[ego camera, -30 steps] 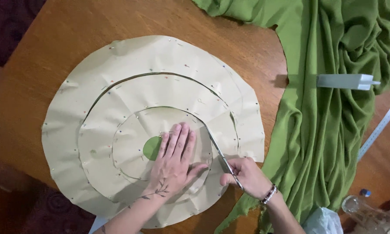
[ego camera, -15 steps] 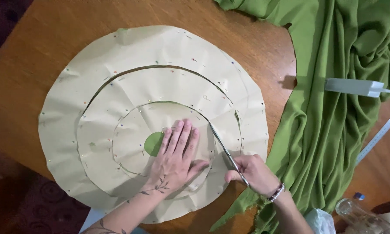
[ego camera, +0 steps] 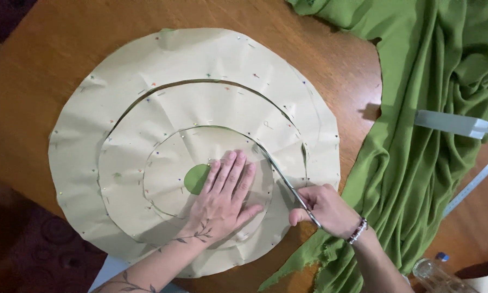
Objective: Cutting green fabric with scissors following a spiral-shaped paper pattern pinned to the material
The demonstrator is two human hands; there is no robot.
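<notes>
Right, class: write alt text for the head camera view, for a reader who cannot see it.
A person's right hand cuts with scissors along a curved line in a large round tan paper pattern, while the left hand presses flat near its green centre hole. The pattern lies on a wooden table, with green fabric draped at the right.

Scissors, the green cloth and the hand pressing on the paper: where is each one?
scissors (ego camera: pixel 281 172), head view, on the middle of the blades.
green cloth (ego camera: pixel 417 179), head view, on a flat stretch right of the paper.
left hand (ego camera: pixel 222 201), head view, on the back of the hand.
</notes>
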